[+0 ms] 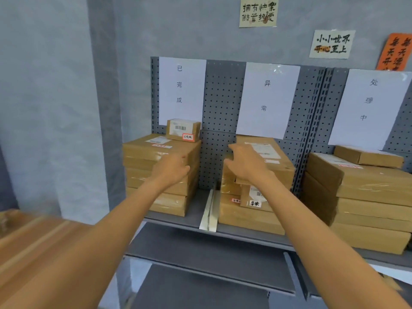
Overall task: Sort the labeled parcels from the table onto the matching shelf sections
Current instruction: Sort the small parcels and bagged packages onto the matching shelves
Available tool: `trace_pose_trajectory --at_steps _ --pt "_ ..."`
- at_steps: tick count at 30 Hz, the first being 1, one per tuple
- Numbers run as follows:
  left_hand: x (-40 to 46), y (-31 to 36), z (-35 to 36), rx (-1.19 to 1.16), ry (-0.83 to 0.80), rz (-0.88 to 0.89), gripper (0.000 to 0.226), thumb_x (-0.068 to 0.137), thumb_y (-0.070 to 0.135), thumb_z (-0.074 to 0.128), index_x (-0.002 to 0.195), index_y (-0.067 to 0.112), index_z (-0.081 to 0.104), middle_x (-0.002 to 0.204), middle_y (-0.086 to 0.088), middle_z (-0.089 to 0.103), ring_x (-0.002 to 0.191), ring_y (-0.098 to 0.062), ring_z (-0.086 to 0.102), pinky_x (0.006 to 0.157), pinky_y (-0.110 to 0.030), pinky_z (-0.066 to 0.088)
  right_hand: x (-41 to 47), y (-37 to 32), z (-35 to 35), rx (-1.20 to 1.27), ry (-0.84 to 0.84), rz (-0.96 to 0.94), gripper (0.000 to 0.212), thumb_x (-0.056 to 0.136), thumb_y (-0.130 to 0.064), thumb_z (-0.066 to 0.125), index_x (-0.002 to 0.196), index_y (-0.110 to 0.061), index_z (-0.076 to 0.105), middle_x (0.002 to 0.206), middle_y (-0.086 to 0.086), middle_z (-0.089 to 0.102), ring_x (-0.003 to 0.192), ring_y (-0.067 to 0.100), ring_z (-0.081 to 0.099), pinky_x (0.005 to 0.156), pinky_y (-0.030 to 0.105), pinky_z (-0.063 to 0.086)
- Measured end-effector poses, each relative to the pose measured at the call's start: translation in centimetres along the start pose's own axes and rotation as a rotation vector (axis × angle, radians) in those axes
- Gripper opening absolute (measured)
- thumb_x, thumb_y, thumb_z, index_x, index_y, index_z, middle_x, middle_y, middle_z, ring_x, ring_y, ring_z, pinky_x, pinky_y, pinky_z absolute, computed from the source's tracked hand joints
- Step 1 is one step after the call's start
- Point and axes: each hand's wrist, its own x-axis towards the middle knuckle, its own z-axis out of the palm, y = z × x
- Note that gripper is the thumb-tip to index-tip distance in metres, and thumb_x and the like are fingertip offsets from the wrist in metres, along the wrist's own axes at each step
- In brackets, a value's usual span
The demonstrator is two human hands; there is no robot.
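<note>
Head view: grey shelf (194,214) against grey wall, parcel stacks (156,172); left grip (171,168) curled, touching left stack; right grip (244,161) spread over middle stack (252,215).

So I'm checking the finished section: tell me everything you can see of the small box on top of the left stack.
The small box is brown cardboard, sealed, lying flat and level. A white shipping label with a barcode wraps its top and front, and a red-bordered white sticker with handwriting sits at its lower right. It rests on the rear of the left stack, before the left paper sign. Neither hand touches it.
</note>
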Motion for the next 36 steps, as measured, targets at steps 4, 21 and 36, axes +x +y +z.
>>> trace_pose_trajectory --at_steps 4,21,36 --pt "-4.7 -4.8 -3.6 0.192 0.026 -0.066 0.037 0.091 0.021 0.053 0.127 0.014 0.058 0.123 -0.009 0.062 0.111 -0.031 0.057 0.086 -0.038 0.049 -1.1 -6.1 2.0 -0.02 -0.022 -0.106 0.048 0.097 -0.032 0.049 0.14 -0.011 0.045 0.14 0.011 0.048 0.13 0.031 0.04 0.097 0.044 0.044" --pt "-25.4 -28.8 -23.0 0.675 0.139 -0.606 0.031 0.094 0.018 0.049 0.123 0.008 0.053 0.122 -0.009 0.054 0.116 -0.03 0.047 0.073 -0.041 0.047 -3.9 -39.7 13.8 0.138 -0.149 -0.636 0.056 0.094 -0.041 0.053 0.14 -0.011 0.042 0.137 0.011 0.049 0.126 0.033 0.042 0.087 0.041 0.043" --pt "-24.2 -49.6 -20.6 0.744 -0.189 -0.83 0.036 0.095 0.02 0.049 0.128 0.007 0.046 0.13 -0.013 0.051 0.123 -0.031 0.045 0.086 -0.037 0.044 4.3 -53.4 33.7 0.068 -0.302 -0.811 0.041 0.092 -0.025 0.054 0.13 -0.009 0.048 0.131 0.009 0.053 0.121 0.03 0.048 0.095 0.039 0.041"
